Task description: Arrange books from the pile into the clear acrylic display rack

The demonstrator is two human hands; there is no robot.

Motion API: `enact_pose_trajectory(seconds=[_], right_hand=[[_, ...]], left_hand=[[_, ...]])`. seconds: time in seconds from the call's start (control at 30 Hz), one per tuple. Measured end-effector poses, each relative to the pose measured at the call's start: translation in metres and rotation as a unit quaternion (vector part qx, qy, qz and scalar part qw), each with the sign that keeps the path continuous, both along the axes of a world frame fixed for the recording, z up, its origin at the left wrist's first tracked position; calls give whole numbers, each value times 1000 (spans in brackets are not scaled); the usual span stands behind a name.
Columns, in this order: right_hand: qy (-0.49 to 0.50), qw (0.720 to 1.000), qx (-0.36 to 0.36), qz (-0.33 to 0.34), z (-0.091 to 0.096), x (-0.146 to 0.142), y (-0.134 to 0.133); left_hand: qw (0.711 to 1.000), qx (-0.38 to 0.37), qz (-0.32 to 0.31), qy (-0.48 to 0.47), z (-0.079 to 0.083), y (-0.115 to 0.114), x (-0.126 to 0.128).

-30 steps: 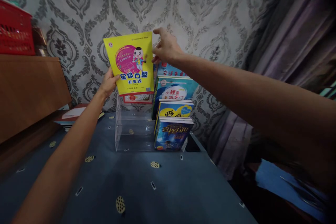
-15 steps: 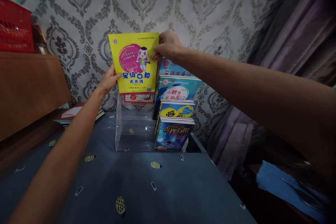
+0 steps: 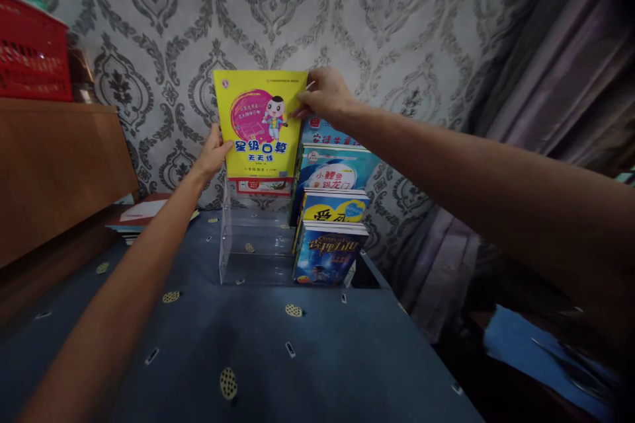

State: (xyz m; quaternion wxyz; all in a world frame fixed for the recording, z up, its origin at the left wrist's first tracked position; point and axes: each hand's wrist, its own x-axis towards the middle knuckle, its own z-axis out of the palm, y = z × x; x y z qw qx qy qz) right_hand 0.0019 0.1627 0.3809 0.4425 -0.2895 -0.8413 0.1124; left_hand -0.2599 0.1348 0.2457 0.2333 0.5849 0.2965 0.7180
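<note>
Both my hands hold a yellow workbook [image 3: 258, 122] with a cartoon child on its cover. My left hand [image 3: 214, 153] grips its lower left edge, thumb on the front. At the upper right edge, my right hand [image 3: 325, 92] pinches it. The workbook is upright, above the left half of a clear tiered book rack [image 3: 258, 264]. Just below it shows a strip of a red-and-white book [image 3: 262, 186]. On the rack's right side stand a teal book [image 3: 332, 168], blue-and-yellow books [image 3: 337, 205] and dark blue books [image 3: 327, 254], tier below tier.
A patterned blue cloth [image 3: 258, 350] covers the table. Stacked books [image 3: 141, 210] lie at the left, beside a wooden cabinet [image 3: 64, 172] with a red basket [image 3: 32, 56] on top. Scissors [image 3: 570, 363] rest on blue cloth at the right. Patterned wallpaper rises behind the rack.
The yellow workbook has shifted slightly right and down in view, with both hands still on it. The rest of the scene looks nearly the same.
</note>
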Motion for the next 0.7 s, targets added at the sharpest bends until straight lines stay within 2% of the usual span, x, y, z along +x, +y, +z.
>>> enact_pose_trajectory(seconds=[0.1, 0.17, 0.3, 0.47, 0.6, 0.7], right_hand=[[63, 998, -27, -16, 1, 2, -4], [63, 997, -23, -38, 1, 4, -7], [-18, 997, 5, -71, -3, 11, -5], [-86, 989, 92, -81, -5, 21, -6], [-138, 975, 137, -107, 1, 24, -15], [-158, 972, 129, -120, 4, 21, -17]], left_hand=[[1000, 2, -6, 8, -2, 2, 2], [1000, 3, -7, 21, -5, 3, 3], [999, -8, -11, 45, -14, 1, 4], [998, -34, -5, 51, -24, -8, 3], [999, -32, -2, 41, -25, -12, 6], [999, -38, 2, 19, -24, -11, 10]])
